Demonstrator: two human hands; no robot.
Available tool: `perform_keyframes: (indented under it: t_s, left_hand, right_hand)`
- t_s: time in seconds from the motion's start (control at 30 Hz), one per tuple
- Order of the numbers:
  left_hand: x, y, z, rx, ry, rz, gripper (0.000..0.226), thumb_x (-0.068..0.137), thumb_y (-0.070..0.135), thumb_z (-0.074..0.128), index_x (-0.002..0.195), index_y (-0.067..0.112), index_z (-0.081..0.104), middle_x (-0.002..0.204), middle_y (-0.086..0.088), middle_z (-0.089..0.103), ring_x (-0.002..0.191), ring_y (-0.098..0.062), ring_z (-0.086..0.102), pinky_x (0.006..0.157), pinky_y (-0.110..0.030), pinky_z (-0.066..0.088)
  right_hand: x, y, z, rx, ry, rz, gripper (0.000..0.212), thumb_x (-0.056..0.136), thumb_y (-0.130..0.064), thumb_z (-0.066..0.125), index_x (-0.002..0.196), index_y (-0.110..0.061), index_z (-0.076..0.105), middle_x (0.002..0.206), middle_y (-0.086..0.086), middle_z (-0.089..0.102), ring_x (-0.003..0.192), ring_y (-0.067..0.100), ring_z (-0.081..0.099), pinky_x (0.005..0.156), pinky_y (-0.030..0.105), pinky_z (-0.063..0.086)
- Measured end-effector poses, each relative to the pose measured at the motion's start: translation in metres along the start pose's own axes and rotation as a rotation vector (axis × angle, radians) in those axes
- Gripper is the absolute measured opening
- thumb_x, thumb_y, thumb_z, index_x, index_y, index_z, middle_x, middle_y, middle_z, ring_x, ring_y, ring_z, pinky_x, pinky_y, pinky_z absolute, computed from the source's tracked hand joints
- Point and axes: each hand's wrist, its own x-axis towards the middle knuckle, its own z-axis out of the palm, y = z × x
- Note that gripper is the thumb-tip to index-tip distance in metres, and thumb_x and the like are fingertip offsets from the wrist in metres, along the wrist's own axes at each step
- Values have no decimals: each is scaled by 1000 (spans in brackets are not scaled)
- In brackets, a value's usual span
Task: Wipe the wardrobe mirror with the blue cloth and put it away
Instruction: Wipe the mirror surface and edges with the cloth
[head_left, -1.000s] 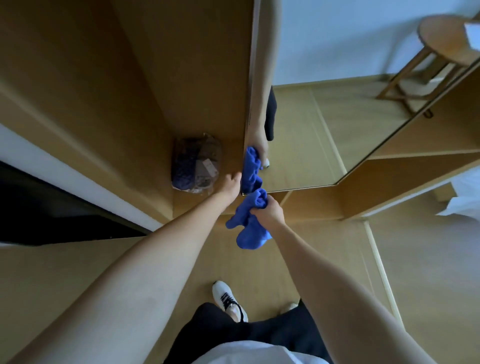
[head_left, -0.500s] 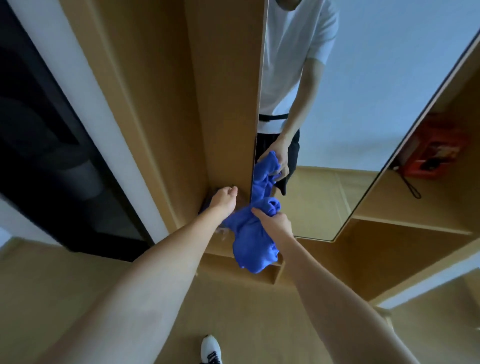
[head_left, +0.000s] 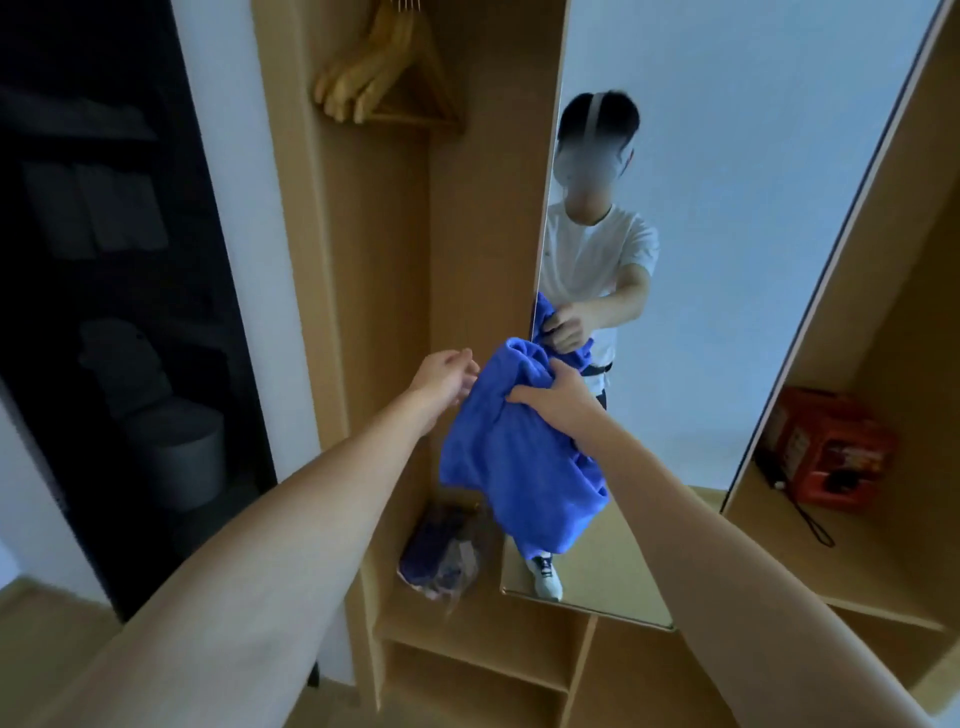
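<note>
The tall wardrobe mirror (head_left: 727, 156) stands ahead, slanting from upper right to its lower edge near the shelf. A blue cloth (head_left: 514, 452) hangs bunched in front of the mirror's left edge. My right hand (head_left: 558, 397) grips the cloth at its top, fingers curled into the fabric. My left hand (head_left: 447, 379) is just left of the cloth, fingers relaxed and holding nothing, apart from the fabric. The mirror reflects a person in a white shirt holding the cloth.
Wooden hangers (head_left: 384, 73) hang in the open wardrobe bay at upper left. A clear bag with dark purple contents (head_left: 447, 551) lies on the shelf below the cloth. A red box (head_left: 826, 447) sits on the right-hand shelf. A dark doorway (head_left: 104, 286) is at left.
The view has tilted up from the floor to the wardrobe. My right hand lifted the cloth higher in front of the mirror. My left hand came off the mirror's edge and now hovers beside the cloth.
</note>
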Motion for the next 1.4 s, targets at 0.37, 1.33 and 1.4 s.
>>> perform_keyframes:
  t_s: [0.37,1.33,1.4]
  left_hand:
    - [34,127,-55,-2,-317,235,27,92,40,62,113,23,66,111,-1,70,98,-18,67,89,-36,51]
    - [135,229,-69,-550,10,348,24,91,20,59,113,10,58,106,-12,68,93,-28,68,75,-39,57]
    - [135,243,-64,-488,-55,390,27,95,23,57,119,10,55,109,-11,67,94,-25,67,70,-35,55]
  right_hand:
    - [44,-120,-41,260,61,17,46,71,-37,78,112,-22,64,107,5,72,96,19,70,87,36,56]
    - [131,-264,-147,-839,791,-641,30,89,-11,56,117,-18,66,120,3,57,117,24,45,88,26,36]
    - [131,-272,-151,-891,837,-685,37,87,-11,57,123,-19,61,124,4,55,117,26,45,94,32,40]
